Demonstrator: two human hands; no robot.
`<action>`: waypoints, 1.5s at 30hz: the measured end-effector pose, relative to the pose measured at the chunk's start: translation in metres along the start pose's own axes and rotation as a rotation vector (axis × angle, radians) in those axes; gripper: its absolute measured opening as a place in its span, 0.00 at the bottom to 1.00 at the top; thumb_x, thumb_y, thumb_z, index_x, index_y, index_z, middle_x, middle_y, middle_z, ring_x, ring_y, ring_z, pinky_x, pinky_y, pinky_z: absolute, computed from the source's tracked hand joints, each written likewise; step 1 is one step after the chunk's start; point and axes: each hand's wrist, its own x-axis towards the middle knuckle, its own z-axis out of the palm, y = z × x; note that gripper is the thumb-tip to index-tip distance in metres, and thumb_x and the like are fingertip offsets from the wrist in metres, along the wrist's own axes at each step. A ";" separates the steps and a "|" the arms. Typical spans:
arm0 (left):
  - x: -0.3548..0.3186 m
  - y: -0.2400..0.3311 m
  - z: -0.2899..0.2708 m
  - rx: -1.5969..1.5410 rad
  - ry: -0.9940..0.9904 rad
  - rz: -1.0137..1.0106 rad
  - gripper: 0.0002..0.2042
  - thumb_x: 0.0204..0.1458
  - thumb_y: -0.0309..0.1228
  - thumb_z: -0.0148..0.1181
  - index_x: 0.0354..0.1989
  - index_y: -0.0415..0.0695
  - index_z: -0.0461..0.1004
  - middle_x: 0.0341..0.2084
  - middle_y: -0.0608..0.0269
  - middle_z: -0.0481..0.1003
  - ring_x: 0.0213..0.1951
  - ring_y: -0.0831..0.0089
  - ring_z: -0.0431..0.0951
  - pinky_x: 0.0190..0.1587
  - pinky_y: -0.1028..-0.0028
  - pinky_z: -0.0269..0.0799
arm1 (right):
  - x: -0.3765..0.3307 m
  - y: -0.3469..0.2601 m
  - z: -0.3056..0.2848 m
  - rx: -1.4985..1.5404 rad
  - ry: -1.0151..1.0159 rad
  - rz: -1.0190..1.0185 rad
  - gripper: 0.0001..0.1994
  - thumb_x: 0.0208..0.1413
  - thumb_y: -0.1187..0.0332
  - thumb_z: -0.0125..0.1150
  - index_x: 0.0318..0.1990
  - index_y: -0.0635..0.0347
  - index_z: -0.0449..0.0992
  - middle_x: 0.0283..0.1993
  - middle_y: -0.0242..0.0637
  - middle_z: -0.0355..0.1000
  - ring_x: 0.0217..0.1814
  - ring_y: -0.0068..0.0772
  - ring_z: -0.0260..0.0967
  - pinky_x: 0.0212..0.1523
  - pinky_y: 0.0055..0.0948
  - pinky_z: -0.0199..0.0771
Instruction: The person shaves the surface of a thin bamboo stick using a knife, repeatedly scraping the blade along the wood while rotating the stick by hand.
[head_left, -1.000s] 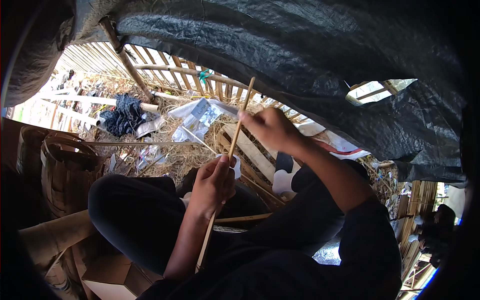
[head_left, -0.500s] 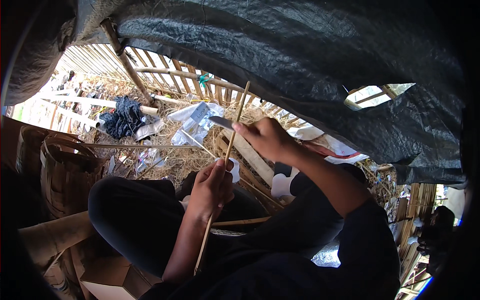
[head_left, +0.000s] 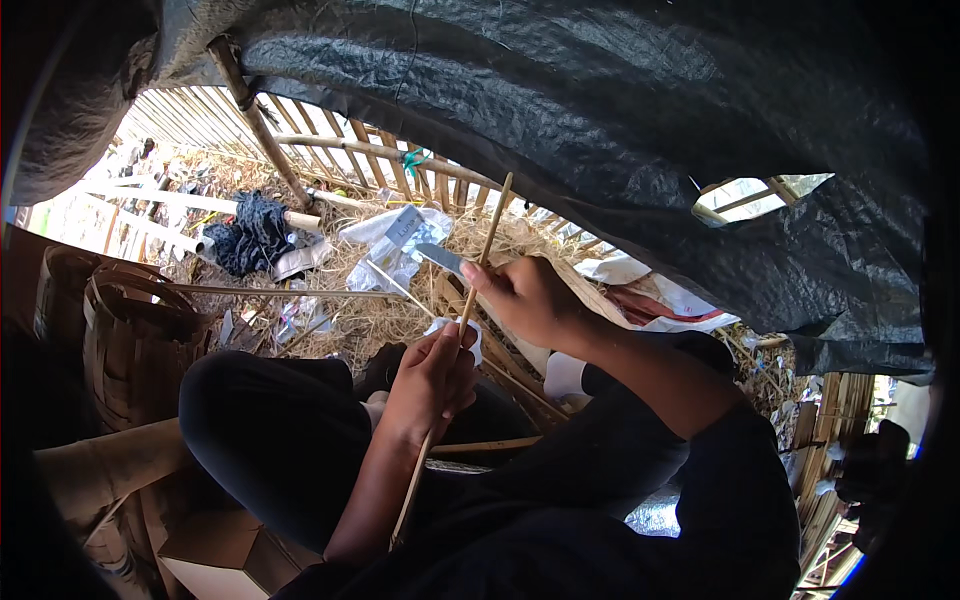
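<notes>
A long thin bamboo stick [head_left: 491, 232] slants up and away from my lap, its lower end running down beside my left forearm. My left hand [head_left: 432, 385] is closed round its middle, thumb lying along it. In my right hand [head_left: 530, 300] is a knife, gripped with the thumb forward; its handle is hidden by the fingers. The grey knife blade [head_left: 438, 257] points left and crosses the stick above my left hand. Whether the edge bites into the stick I cannot tell.
My crossed legs [head_left: 270, 430] lie beneath. Dry shavings [head_left: 350, 325], clear plastic [head_left: 385, 262] and a dark cloth [head_left: 250, 235] litter the ground ahead. Woven baskets [head_left: 140, 340] and a thick bamboo pole [head_left: 110, 468] stand left. A black tarp [head_left: 600, 110] hangs overhead, before a slatted fence [head_left: 330, 130].
My right hand and the knife have shifted slightly down the stick, and the blade has tilted, showing a lighter face. The left hand keeps its grip. The whole view has moved a little.
</notes>
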 end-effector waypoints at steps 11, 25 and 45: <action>-0.005 0.006 -0.003 -0.047 -0.011 -0.015 0.14 0.66 0.42 0.43 0.38 0.45 0.67 0.10 0.75 0.54 0.10 0.84 0.50 0.14 0.81 0.46 | 0.031 -0.001 -0.036 -0.037 -0.246 0.341 0.34 0.61 0.43 0.50 0.11 0.64 0.68 0.07 0.37 0.58 0.12 0.28 0.58 0.19 0.40 0.59; -0.006 0.008 -0.009 -0.122 0.004 -0.025 0.12 0.65 0.41 0.43 0.39 0.46 0.65 0.11 0.79 0.52 0.11 0.87 0.49 0.12 0.83 0.45 | 0.010 -0.010 -0.007 0.074 -0.112 0.151 0.33 0.63 0.45 0.50 0.12 0.60 0.64 0.09 0.25 0.53 0.14 0.19 0.50 0.17 0.32 0.53; -0.004 0.012 0.000 -0.185 -0.031 -0.073 0.12 0.66 0.41 0.39 0.37 0.47 0.64 0.10 0.78 0.52 0.09 0.84 0.46 0.13 0.82 0.44 | 0.024 -0.010 -0.024 -0.027 -0.158 0.282 0.36 0.62 0.41 0.47 0.10 0.63 0.67 0.06 0.33 0.57 0.09 0.27 0.56 0.15 0.34 0.57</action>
